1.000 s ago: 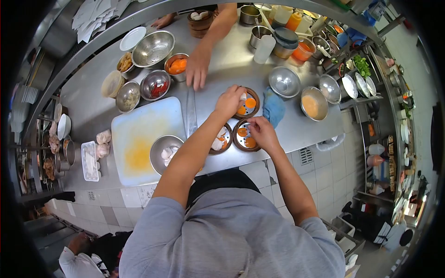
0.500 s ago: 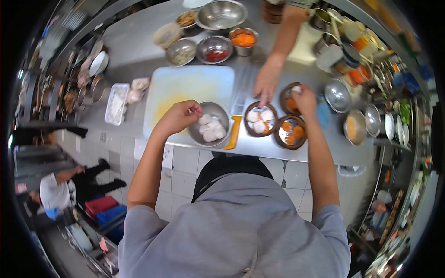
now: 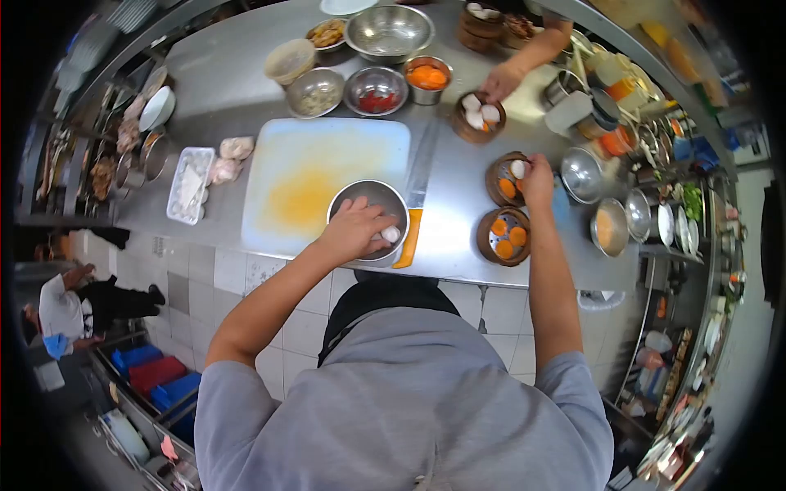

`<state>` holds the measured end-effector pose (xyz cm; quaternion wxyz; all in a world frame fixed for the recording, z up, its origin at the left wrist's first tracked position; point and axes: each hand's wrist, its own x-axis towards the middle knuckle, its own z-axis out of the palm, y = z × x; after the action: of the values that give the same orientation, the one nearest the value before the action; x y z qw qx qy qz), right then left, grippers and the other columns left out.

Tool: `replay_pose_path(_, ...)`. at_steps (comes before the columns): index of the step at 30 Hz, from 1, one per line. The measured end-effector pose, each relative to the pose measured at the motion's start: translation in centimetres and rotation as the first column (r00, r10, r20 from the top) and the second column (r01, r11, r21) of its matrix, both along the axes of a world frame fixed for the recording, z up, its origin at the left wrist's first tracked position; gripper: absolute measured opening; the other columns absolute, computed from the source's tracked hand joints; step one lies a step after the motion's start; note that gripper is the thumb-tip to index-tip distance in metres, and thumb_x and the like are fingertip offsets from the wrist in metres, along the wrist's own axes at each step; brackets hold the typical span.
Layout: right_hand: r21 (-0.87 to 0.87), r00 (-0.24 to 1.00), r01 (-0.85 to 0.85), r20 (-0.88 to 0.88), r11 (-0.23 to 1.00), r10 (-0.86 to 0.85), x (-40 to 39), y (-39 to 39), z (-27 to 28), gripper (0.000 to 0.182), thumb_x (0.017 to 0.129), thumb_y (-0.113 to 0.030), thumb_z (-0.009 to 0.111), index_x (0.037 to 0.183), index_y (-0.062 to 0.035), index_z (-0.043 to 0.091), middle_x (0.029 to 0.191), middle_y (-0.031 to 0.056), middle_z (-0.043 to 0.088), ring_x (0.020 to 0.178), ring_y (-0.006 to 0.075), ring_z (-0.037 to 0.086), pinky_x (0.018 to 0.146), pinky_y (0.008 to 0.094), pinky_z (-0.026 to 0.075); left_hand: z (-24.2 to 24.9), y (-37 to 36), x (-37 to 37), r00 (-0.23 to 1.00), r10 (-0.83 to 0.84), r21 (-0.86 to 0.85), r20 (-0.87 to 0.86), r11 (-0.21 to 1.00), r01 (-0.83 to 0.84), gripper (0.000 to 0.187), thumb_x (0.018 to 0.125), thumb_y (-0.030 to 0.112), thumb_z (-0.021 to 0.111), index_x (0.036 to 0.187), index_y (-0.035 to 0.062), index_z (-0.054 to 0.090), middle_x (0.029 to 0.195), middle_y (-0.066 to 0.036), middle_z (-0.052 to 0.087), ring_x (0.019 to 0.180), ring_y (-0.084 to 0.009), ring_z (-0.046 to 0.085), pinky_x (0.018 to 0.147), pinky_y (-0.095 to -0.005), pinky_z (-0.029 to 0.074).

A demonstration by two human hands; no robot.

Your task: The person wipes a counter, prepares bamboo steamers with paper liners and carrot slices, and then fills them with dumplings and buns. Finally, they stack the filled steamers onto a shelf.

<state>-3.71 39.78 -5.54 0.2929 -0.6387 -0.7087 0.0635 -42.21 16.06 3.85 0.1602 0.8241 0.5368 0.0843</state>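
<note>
My left hand [image 3: 356, 231] reaches into a steel bowl [image 3: 334, 196], with a soft white ball [image 3: 391, 234] between thumb and forefinger. The hand hides most of the bowl's inside. On the right, my right hand [image 3: 538, 184] pinches another white ball [image 3: 518, 169] over a small round bamboo steamer [image 3: 493, 190], where orange slices show. Just below it, a second steamer [image 3: 486, 250] holds several orange slices with no white balls on them. A co-worker's hand [image 3: 505, 79] touches a third steamer [image 3: 468, 133], which contains several white balls.
A cutting board [image 3: 270, 164] lies left of the bowl, beside a yellow-handled knife [image 3: 407, 245]. Behind stand a steel cup of orange slices [image 3: 427, 78], a bowl of red pieces [image 3: 377, 92] and a large steel bowl [image 3: 389, 37]. A white tray [image 3: 190, 184] sits at left.
My left hand has gone down into the bowl. The co-worker's hand has moved the filled steamer away to the back right. My right hand stays at the upper steamer with its white ball.
</note>
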Motion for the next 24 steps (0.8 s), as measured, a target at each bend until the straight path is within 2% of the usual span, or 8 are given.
replay_pose_path(5, 0.054, 0.971, -0.195, -0.130, 0.979, 0.201, -4.1, -3.0, 4.8, 0.031, 0.088, -0.009, 0.067, 0.117, -0.0017, 0.061, 0.101, 0.0140, 0.067, 0.087, 0.0282, 0.066, 0.077, 0.0393, 0.053, -1.4, 1.4, -1.2, 0.998, 0.001, 0.071, 0.068, 0.997, -0.006, 0.029, 0.080, 0.021, 0.075, 0.108, 0.0124, 0.070, 0.102, -0.003, 0.065, 0.096, -0.0264, 0.055, 0.087, -0.0408, 0.041)
replay_pose_path(6, -0.134, 0.925, -0.310, -0.272, 0.941, 0.266, -5.6, -4.5, 4.9, 0.037, 0.087, -0.011, 0.069, 0.122, -0.0033, 0.059, 0.103, 0.0107, 0.066, 0.085, 0.0238, 0.065, 0.076, 0.0363, 0.052, -1.4, 1.4, -1.5, 0.991, 0.048, 0.045, 0.126, 0.998, -0.054, 0.029, 0.081, 0.021, 0.074, 0.107, 0.0112, 0.069, 0.101, -0.005, 0.065, 0.095, -0.0273, 0.056, 0.086, -0.0409, 0.042)
replay_pose_path(9, -0.386, 0.679, -0.717, -0.578, 0.581, 0.454, -12.7, -12.9, 11.7, 0.056, 0.084, -0.014, 0.075, 0.136, -0.0102, 0.055, 0.125, 0.0112, 0.059, 0.095, 0.0187, 0.061, 0.080, 0.0343, 0.054, -0.7, 2.4, -1.5, 0.926, 0.184, -0.133, 0.328, 0.980, -0.148, 0.028, 0.082, 0.020, 0.073, 0.107, 0.0077, 0.068, 0.099, -0.008, 0.066, 0.094, -0.0302, 0.058, 0.084, -0.0408, 0.045)
replay_pose_path(11, -0.186, 0.464, -0.870, -0.624, 0.457, 0.629, -15.9, -15.8, 12.5, 0.053, 0.086, -0.010, 0.071, 0.136, -0.0105, 0.053, 0.124, 0.0122, 0.058, 0.092, 0.0234, 0.061, 0.082, 0.0314, 0.053, 1.0, 3.0, -0.7, 0.823, 0.315, -0.388, 0.473, 0.913, -0.126, 0.029, 0.083, 0.020, 0.073, 0.107, 0.0057, 0.068, 0.099, -0.011, 0.066, 0.095, -0.0324, 0.058, 0.081, -0.0401, 0.047)
replay_pose_path(14, -0.271, 0.573, -0.801, -0.605, 0.533, 0.553, -16.0, -15.8, 10.9, 0.043, 0.086, -0.010, 0.070, 0.128, -0.0072, 0.059, 0.108, 0.0116, 0.060, 0.080, 0.0218, 0.061, 0.075, 0.0309, 0.052, 2.6, 3.4, -0.1, 0.839, 0.258, -0.403, 0.479, 0.914, -0.051, 0.033, 0.082, 0.020, 0.072, 0.111, 0.0052, 0.067, 0.103, -0.015, 0.066, 0.099, -0.0326, 0.061, 0.082, -0.0423, 0.050)
replay_pose_path(17, -0.437, 0.781, -0.555, -0.566, 0.708, 0.264, -11.1, -14.1, 10.7, 0.041, 0.084, -0.007, 0.070, 0.125, -0.0070, 0.061, 0.107, 0.0099, 0.060, 0.081, 0.0182, 0.061, 0.074, 0.0299, 0.052, 0.8, 2.4, -2.4, 0.979, 0.018, 0.039, 0.205, 0.999, -0.027, 0.039, 0.081, 0.015, 0.070, 0.119, 0.0062, 0.064, 0.114, -0.019, 0.061, 0.097, -0.0340, 0.064, 0.083, -0.0445, 0.052)
replay_pose_path(20, -0.229, 0.916, -0.301, -0.339, 0.926, 0.214, -5.0, -10.6, 8.4, 0.039, 0.079, -0.005, 0.070, 0.117, -0.0049, 0.062, 0.106, 0.0131, 0.060, 0.080, 0.0240, 0.064, 0.072, 0.0330, 0.053, -1.9, 1.4, -3.4, 0.992, 0.081, -0.111, -0.095, 0.990, -0.091, 0.043, 0.079, 0.010, 0.068, 0.122, 0.0077, 0.061, 0.121, -0.022, 0.057, 0.099, -0.0371, 0.064, 0.087, -0.0465, 0.052)
replay_pose_path(24, -0.109, 0.993, -0.106, -0.060, 0.988, 0.100, 0.0, -6.1, 5.3, 0.031, 0.077, -0.001, 0.071, 0.106, -0.0038, 0.062, 0.107, 0.0134, 0.060, 0.086, 0.0321, 0.064, 0.075, 0.0398, 0.053, -1.8, 3.7, -3.2, 0.986, 0.139, -0.351, -0.095, 0.922, -0.164, 0.041, 0.077, 0.008, 0.068, 0.117, 0.0077, 0.062, 0.116, -0.022, 0.059, 0.101, -0.0386, 0.063, 0.085, -0.0467, 0.052)
